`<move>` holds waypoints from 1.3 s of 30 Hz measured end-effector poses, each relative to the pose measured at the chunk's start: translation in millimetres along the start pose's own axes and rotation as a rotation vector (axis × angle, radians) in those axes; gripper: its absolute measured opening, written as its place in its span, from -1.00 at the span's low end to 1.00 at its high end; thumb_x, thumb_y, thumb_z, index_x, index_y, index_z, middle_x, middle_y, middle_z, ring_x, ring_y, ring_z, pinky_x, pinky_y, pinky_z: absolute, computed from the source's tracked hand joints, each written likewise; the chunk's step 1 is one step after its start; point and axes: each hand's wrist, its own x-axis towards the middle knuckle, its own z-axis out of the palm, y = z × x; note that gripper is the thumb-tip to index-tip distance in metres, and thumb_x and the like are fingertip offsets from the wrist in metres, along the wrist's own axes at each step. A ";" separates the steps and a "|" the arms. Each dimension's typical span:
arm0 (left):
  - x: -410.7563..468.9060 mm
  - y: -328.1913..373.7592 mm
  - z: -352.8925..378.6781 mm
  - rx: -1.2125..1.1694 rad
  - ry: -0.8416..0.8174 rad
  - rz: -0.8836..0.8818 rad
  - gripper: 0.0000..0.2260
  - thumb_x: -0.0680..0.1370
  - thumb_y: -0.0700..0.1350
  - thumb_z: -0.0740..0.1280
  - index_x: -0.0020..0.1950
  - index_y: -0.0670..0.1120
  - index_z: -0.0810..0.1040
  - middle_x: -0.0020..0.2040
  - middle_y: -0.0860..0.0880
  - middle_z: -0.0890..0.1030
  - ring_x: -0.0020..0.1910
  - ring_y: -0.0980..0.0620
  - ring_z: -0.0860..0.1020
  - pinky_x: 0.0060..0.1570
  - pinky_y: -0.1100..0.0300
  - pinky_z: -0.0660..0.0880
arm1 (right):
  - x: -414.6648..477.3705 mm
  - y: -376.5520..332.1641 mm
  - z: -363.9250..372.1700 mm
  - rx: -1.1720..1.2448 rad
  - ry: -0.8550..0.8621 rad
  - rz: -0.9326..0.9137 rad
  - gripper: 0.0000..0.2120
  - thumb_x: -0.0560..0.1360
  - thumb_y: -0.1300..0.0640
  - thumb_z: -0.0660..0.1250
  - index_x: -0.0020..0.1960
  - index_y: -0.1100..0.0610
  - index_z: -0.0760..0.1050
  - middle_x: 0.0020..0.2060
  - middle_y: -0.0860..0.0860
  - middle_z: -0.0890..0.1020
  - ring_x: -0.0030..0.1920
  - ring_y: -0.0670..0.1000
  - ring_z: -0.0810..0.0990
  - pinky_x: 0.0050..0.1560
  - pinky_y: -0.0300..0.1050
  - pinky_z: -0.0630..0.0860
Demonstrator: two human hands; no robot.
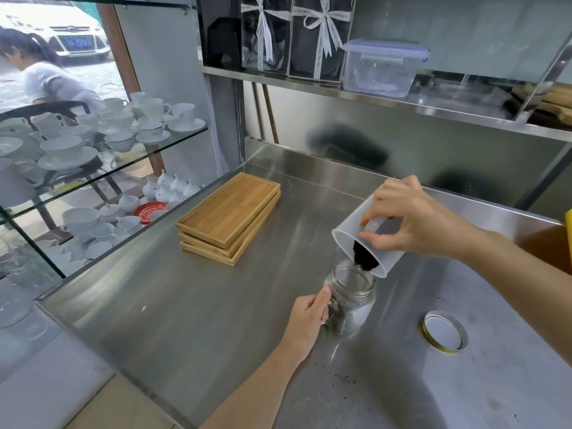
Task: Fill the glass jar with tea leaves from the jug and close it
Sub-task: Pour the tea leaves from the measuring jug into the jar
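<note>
Tea leaves (365,261) crowd the tilted jug (368,243) gripped by right hand (414,224) above open jar (351,300), left hand (309,317) clasping it.

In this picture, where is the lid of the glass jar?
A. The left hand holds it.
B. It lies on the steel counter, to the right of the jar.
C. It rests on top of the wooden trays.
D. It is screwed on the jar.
B: the lid lies flat on the steel counter, apart from the open glass jar, which the left hand steadies while the right hand tips the jug.
</note>
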 end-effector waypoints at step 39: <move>-1.6 3.3 0.3 -0.024 -0.015 -0.003 -0.47 0.64 -0.07 0.19 -0.53 -0.07 0.17 -0.61 0.12 0.17 -0.55 0.16 0.14 -0.47 0.36 0.15 | -6.8 4.8 14.6 0.043 0.010 -0.081 -0.72 0.35 -0.09 0.29 -0.27 0.11 0.60 -0.46 0.04 0.48 -0.29 -0.01 0.35 -0.07 -0.13 0.17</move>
